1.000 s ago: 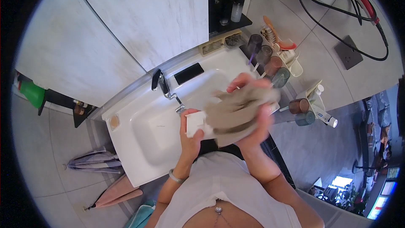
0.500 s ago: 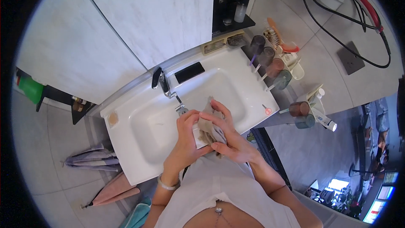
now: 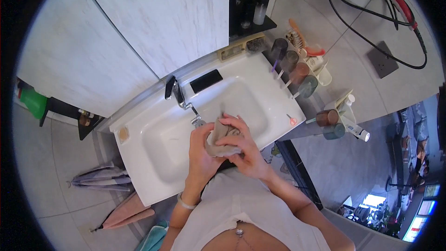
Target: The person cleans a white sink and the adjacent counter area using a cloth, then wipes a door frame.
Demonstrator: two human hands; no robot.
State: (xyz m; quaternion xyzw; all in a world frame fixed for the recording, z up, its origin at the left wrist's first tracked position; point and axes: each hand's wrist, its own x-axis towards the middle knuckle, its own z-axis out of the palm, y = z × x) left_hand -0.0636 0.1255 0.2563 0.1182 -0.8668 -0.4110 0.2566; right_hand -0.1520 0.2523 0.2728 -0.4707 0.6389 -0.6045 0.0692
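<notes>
One white sink (image 3: pixel 153 158) under one tap (image 3: pixel 179 95). Two hands over the basin, both closed on one beige cloth (image 3: pixel 222 139) bunched between them: left hand (image 3: pixel 202 146) cupped around its side, right hand (image 3: pixel 241 146) gripping over the top. Four tinted cups (image 3: pixel 292 67) in a row beside the sink. One small pink item (image 3: pixel 291 120) on the rim.

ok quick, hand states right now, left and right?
Left hand: closed on the beige cloth, over the sink.
Right hand: closed on the same cloth.
</notes>
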